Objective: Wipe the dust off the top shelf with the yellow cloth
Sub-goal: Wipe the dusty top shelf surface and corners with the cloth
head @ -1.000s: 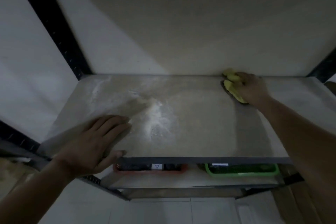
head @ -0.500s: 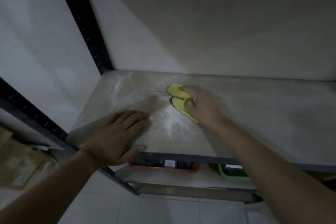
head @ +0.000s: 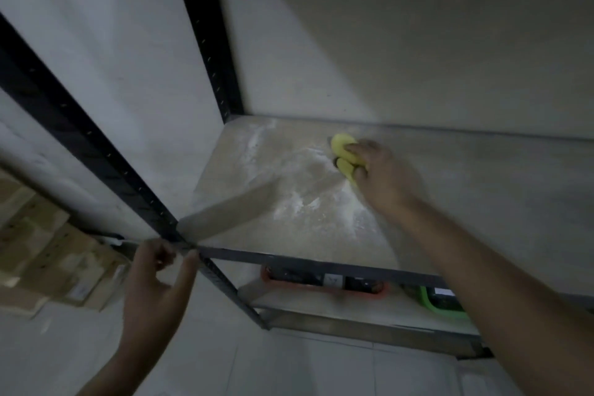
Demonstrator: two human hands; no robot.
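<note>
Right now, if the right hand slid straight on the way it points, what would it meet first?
The right hand, gripping the yellow cloth, would likely meet the back wall near the corner post; depth is unclear.

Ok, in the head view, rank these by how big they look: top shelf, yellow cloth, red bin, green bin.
1. top shelf
2. red bin
3. yellow cloth and green bin: look alike; the right hand covers part of the cloth, the arm part of the bin, so unranked.

Dusty top shelf [head: 466, 190], yellow cloth [head: 344, 151] near back-left corner
</note>
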